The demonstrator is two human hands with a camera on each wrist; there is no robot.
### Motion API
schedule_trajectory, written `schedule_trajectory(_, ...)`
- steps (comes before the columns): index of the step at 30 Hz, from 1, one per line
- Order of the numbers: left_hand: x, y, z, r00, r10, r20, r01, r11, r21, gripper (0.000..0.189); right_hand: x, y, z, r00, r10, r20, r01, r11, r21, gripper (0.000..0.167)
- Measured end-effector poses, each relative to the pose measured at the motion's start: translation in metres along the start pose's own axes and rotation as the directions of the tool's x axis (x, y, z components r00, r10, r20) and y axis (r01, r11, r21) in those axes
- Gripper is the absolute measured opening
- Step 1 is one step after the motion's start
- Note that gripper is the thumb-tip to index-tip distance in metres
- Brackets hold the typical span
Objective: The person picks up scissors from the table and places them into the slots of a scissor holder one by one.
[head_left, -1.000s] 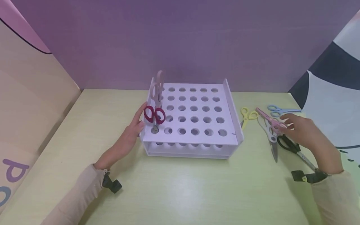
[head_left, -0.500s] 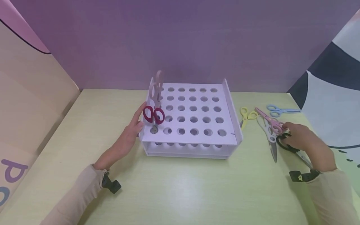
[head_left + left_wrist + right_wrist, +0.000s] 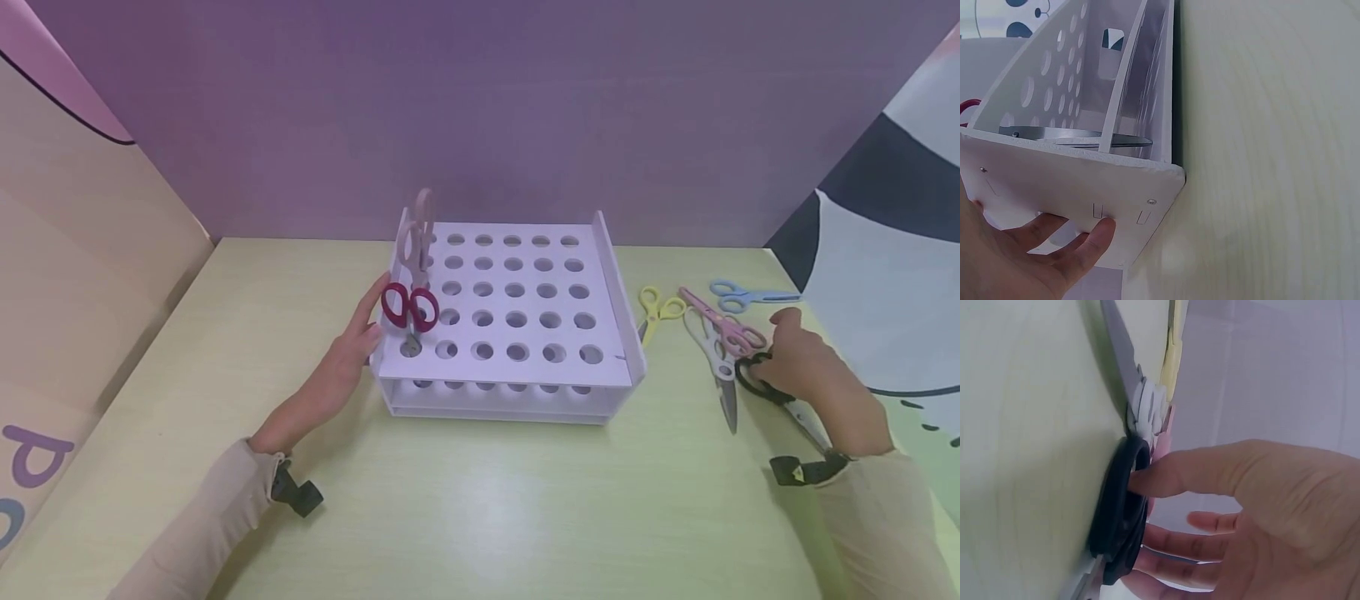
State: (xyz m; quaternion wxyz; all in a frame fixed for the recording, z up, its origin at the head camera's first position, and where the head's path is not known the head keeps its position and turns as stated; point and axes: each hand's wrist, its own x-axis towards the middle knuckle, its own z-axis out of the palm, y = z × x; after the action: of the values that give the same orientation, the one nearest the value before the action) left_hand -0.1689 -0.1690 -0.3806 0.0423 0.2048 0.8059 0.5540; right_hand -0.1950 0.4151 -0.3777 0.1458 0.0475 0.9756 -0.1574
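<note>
My left hand (image 3: 339,364) rests against the left side panel of a white rack (image 3: 498,382) with rows of round holes, its fingers spread over the panel in the left wrist view. Red-handled scissors (image 3: 409,308) stand blades down in a front left hole. Pale pink scissors (image 3: 424,223) stand behind them. Over at the right, my right hand (image 3: 813,367) pinches the handle of black-handled scissors (image 3: 1124,506), thumb at one loop and fingers along the other side. Beside these lie pink scissors (image 3: 729,327) across white-handled scissors (image 3: 724,367).
Yellow scissors (image 3: 658,310) lie close to the rack's right side. Blue scissors (image 3: 750,295) lie farther back, near the table's right edge. A purple wall (image 3: 495,117) rises behind the table (image 3: 480,508).
My right hand has come from above the pink scissors toward me and down onto the black scissors' handle. My left hand stays at the rack.
</note>
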Motion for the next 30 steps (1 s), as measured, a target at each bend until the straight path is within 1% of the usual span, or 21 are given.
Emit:
schedule_trajectory(5, 0.001, -0.001, 0.000, 1.000, -0.002, -0.003, 0.002, 1.000, 0.013, 0.060, -0.001, 0.000, -0.002, 1.000, -0.018, -0.005, 0.018, 1.000, -0.020, 0.090)
schedule_trajectory(8, 0.001, 0.000, 0.000, 1.000, 0.000, -0.004, 0.000, 1.000, 0.017, 0.060, -0.001, -0.001, -0.005, 0.998, -0.056, -0.004, 0.055, 0.997, -0.044, 0.088)
schedule_trajectory(12, 0.000, 0.000, 0.000, 1.000, 0.003, -0.001, -0.003, 1.000, 0.011, 0.060, -0.002, -0.004, -0.007, 0.990, -0.138, -0.021, 0.135, 0.986, -0.100, 0.071)
schedule_trajectory(15, 0.000, 0.000, 0.000, 1.000, 0.001, -0.001, -0.001, 1.000, 0.010, 0.060, -0.004, -0.008, -0.009, 0.979, -0.198, -0.055, 0.188, 0.972, -0.140, 0.055)
schedule_trajectory(17, 0.000, 0.000, 0.000, 1.000, 0.001, -0.002, -0.001, 1.000, 0.011, 0.060, -0.005, -0.010, -0.009, 0.970, -0.227, -0.084, 0.212, 0.965, -0.153, 0.048)
schedule_trajectory(23, 0.000, -0.001, 0.000, 1.000, 0.003, -0.003, -0.003, 1.000, 0.007, 0.060, -0.008, -0.013, -0.008, 0.953, -0.256, -0.159, 0.235, 0.962, -0.141, 0.038)
schedule_trajectory(30, 0.000, -0.001, 0.001, 1.000, 0.010, 0.001, -0.010, 1.000, 0.003, 0.060, -0.009, -0.016, -0.009, 0.955, -0.253, -0.155, 0.232, 0.962, -0.140, 0.036)
